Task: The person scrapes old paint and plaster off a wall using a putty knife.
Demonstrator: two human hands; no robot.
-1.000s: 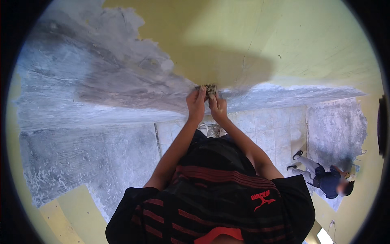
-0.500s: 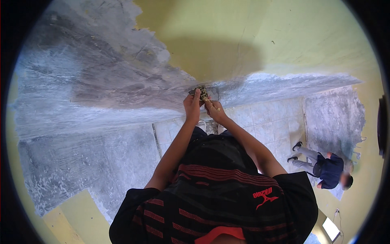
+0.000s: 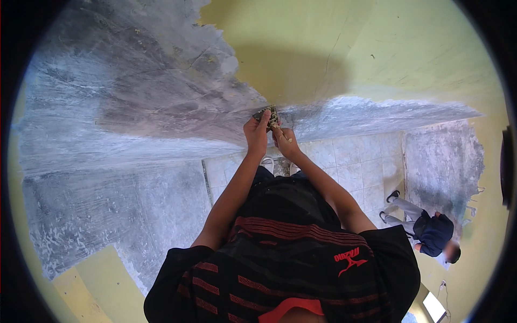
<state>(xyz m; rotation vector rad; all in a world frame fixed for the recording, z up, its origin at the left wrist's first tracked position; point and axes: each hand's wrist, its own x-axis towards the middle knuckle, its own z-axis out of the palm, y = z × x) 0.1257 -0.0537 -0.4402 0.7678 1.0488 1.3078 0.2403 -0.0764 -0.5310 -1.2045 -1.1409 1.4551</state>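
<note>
Both my hands are together in front of the wall, around a dark, flat scraper crusted with yellow-green paint flakes. My left hand is closed on its left side, thumb lying up along its face. From below, my right hand grips it with the fingers curled; pale flakes stick to the back of this hand. The handle is hidden by my fingers. Just beyond the scraper is the wall, bare grey on the left with a ragged edge against yellow-green paint.
Below my hands are my shoes on a pale tiled floor. At the right, another person in dark blue stands by a second partly stripped wall. A bright rectangular panel shows at the lower right.
My hands and the scraper have shifted slightly up and to the right in view. The wall's paint edge has moved right in view. The other person leans lower.
</note>
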